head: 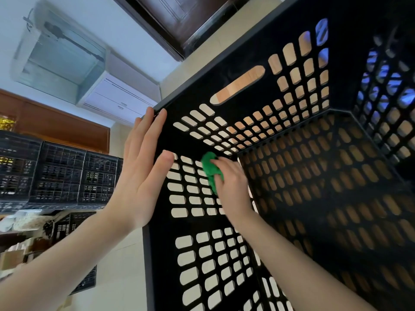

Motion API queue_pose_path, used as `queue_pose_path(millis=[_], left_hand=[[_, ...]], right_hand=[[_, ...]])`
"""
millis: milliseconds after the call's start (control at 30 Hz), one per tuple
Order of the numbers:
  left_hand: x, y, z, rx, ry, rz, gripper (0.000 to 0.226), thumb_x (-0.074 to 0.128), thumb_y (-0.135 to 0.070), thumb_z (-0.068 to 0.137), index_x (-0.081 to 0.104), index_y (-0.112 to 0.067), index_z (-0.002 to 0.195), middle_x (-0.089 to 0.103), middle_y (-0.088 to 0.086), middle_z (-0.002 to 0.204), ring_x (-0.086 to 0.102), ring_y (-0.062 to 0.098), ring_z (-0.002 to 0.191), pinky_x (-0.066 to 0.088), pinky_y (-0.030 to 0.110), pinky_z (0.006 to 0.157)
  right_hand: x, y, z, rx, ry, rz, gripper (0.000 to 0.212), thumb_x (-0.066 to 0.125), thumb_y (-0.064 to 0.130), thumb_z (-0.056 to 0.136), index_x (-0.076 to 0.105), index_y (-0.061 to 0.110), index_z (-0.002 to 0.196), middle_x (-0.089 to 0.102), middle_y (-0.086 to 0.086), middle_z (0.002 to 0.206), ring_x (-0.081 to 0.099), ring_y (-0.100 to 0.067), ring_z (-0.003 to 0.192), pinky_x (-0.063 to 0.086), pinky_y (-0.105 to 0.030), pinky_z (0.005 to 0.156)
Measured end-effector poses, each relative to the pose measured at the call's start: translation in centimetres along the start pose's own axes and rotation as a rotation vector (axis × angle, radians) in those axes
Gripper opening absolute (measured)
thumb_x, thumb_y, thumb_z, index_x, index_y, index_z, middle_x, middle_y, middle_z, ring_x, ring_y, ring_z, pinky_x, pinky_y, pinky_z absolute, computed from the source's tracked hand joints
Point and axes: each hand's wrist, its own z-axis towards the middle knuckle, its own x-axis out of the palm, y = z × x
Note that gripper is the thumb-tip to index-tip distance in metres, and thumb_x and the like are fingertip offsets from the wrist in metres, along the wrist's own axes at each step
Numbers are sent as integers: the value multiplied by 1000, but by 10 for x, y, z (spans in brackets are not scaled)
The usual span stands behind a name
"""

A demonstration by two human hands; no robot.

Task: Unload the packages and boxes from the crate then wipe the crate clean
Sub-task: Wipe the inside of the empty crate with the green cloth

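A large black slotted plastic crate (224, 86) fills the right of the view, tipped so its open inside faces me. Nothing lies inside it. My left hand (143, 169) presses flat against the outside of the crate's left wall near the top corner, fingers straight. My right hand (231, 182) reaches inside and grips a bunched green cloth (210, 169), which it holds against the inner face of that same left wall, close to the corner.
A row of stacked black crates (60, 176) stands at the left. Below them lie a pile of packages and boxes (20, 243) and another black crate (87, 279). A white cabinet (121, 95) and a dark wooden door (179, 21) are behind.
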Motion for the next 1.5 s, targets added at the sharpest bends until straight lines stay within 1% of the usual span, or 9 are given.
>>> queue_pose_path(millis=[133,267,400,567,800,900,1000,1167,1500], left_hand=[[1,0,-1,-7,0,-10,62,24,-52,94,16,-36,154,7,-19,162,-1,-3,147,3,29,119],[0,2,-1,-4,-2,-7,62,25,-52,94,15,-38,154,8,-19,162,-1,-3,147,2,30,120],[1,4,1,27,-8,-19,61,24,-50,95,14,-36,153,8,-15,162,-1,0,148,4,33,122],[3,6,1,49,-15,-36,60,24,-50,95,14,-34,152,10,-11,162,0,1,149,5,38,123],[1,6,1,-12,-13,-55,62,23,-59,92,12,-46,152,6,-21,161,-5,-3,147,-1,31,119],[2,6,1,-18,-14,-48,63,22,-60,92,12,-45,153,6,-19,162,-5,0,148,-2,29,117],[2,8,2,-12,-31,-35,63,20,-58,92,13,-42,153,8,-14,162,-2,3,148,-3,24,115],[3,14,-1,39,-78,-133,58,17,-51,97,20,-37,153,18,-9,162,3,9,150,4,42,123],[1,9,-2,51,-69,-97,56,24,-53,100,21,-36,154,16,-3,163,2,17,151,3,40,122]], right_hand=[[5,-28,-1,113,102,-235,34,61,1,86,63,4,121,66,-12,112,57,-25,104,51,-41,91],[-1,17,20,323,43,52,31,57,6,92,63,12,121,66,-6,114,60,-18,106,50,-27,92],[-12,97,13,-7,-57,350,32,60,0,85,67,11,115,67,-2,113,59,-16,104,44,-18,93],[-2,100,24,-318,-139,305,33,63,-4,81,68,4,113,65,-9,117,58,-24,106,43,-26,98],[-14,-2,4,406,120,97,31,55,6,93,62,11,123,66,-8,112,62,-18,98,48,-23,93],[-25,30,8,295,137,144,30,56,6,92,65,14,120,66,-1,103,55,-2,81,47,-8,80],[-39,82,2,141,155,265,31,57,5,91,66,16,119,68,3,107,58,-1,90,43,0,79],[-56,129,-28,-96,141,332,30,58,2,88,65,11,117,68,3,109,61,-2,100,47,-15,91],[-73,101,-131,-282,179,163,34,54,1,80,60,4,113,53,-3,122,52,-17,113,41,-25,99]])
